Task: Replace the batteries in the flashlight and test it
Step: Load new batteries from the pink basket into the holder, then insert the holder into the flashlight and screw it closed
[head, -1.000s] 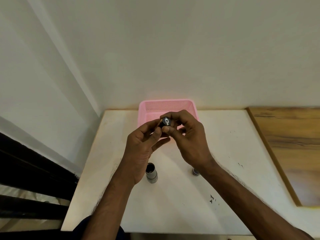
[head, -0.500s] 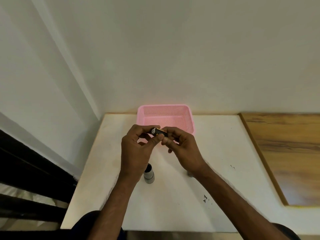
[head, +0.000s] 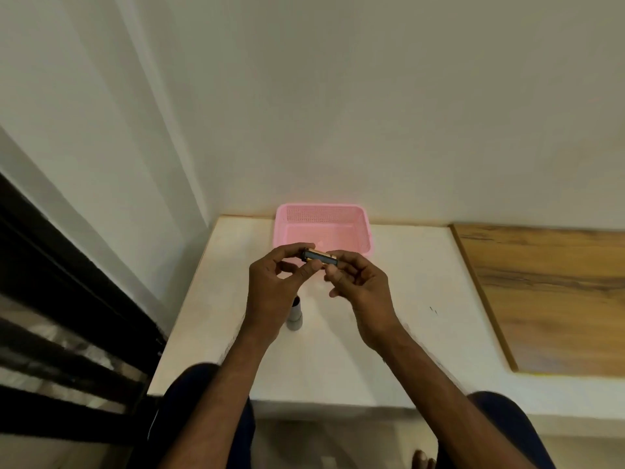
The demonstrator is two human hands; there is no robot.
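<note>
A dark battery holder with gold-banded batteries (head: 319, 256) lies roughly level between my two hands, above the white table (head: 406, 333). My left hand (head: 275, 282) pinches its left end with thumb and fingers. My right hand (head: 360, 282) pinches its right end. The grey flashlight body (head: 295, 314) stands upright on the table, open end up, partly hidden behind my left wrist. The small cap seen earlier is hidden by my right forearm.
A pink mesh basket (head: 367, 231) sits at the back of the table against the wall. A wooden panel (head: 548, 292) adjoins the table on the right. Black rails (head: 67, 333) run along the left. My knees show below the table's front edge.
The holder has turned from end-on to lying sideways between my hands. My head has pulled back, so the hands and table appear smaller and lower.
</note>
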